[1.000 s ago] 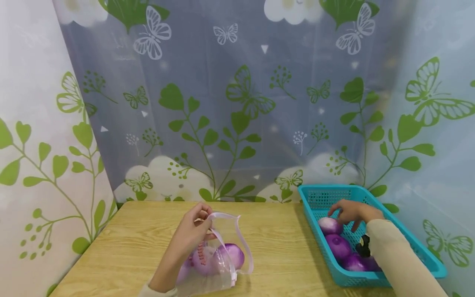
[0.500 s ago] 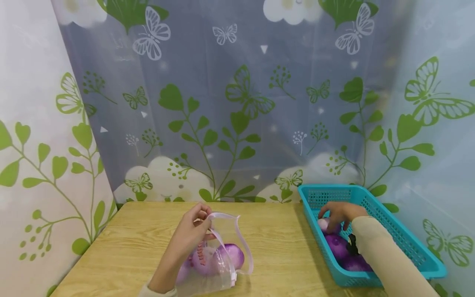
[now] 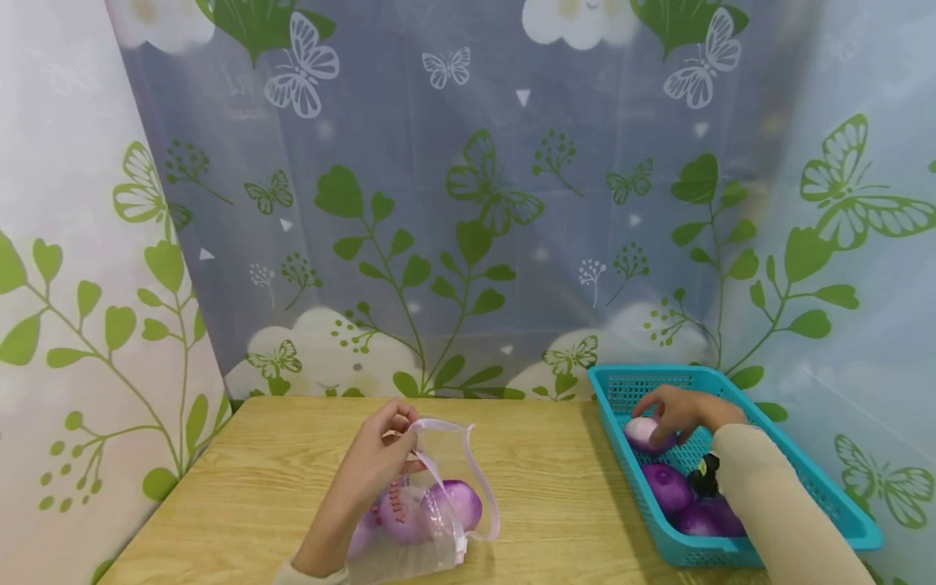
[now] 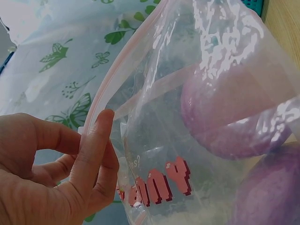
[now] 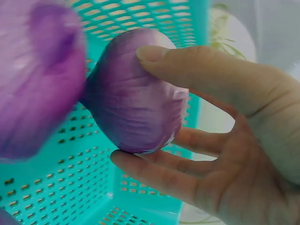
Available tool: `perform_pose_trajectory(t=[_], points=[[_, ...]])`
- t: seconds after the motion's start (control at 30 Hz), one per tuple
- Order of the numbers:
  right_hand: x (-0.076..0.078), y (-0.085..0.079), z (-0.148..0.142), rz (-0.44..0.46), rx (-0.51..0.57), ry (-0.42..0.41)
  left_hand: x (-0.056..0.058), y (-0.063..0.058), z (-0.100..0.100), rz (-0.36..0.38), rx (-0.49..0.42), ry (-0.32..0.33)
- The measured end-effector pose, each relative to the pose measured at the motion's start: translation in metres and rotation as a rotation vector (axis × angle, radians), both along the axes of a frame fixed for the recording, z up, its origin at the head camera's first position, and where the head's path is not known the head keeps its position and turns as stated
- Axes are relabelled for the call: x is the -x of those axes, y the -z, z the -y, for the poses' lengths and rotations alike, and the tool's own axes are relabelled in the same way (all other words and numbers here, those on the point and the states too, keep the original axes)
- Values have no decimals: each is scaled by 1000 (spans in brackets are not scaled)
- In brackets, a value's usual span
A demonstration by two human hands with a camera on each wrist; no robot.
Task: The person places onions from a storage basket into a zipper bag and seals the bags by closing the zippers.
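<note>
My left hand (image 3: 376,455) pinches the pink-edged rim of a clear zip bag (image 4: 154,117), whose mouth gapes toward the right. Inside the bag lie several purple onions (image 3: 457,504), seen through the plastic with its red lettering. Over the far left part of a turquoise basket (image 3: 607,422), my right hand (image 3: 687,410) grips a purple onion (image 5: 140,93) with a pale end. In the right wrist view the thumb lies across its top and the fingers are curled beneath it. Another purple onion (image 5: 37,79) sits close beside it.
More purple onions (image 3: 665,487) lie along the basket's near left side. The basket stands at the right of a wooden table (image 3: 548,463). A patterned curtain (image 3: 468,268) with butterflies and leaves hangs behind the table and at both sides.
My right hand has come down onto the pale-ended onion and taken hold of it, shifting it slightly. The left hand and the bag have stayed in place.
</note>
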State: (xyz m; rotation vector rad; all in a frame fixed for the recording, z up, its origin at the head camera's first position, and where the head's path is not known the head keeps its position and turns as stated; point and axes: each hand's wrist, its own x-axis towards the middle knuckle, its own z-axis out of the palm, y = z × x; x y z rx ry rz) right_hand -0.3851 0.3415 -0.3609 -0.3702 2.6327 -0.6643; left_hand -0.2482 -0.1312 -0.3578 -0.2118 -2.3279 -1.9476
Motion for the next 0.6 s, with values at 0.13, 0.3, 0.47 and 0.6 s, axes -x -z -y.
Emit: perform_pose_trajectory(t=[0.13, 0.3, 0.47, 0.6], points=[[-2, -10, -7, -7, 25, -9, 0, 1, 0, -1, 1, 2], [-8, -20, -11, -41, 55, -21, 0, 2, 0, 0, 1, 5], [-13, -28, -12, -91, 90, -58, 0, 2, 0, -2, 4, 7], [-16, -31, -11, -134, 89, -97, 0, 1, -1, -1, 3, 9]])
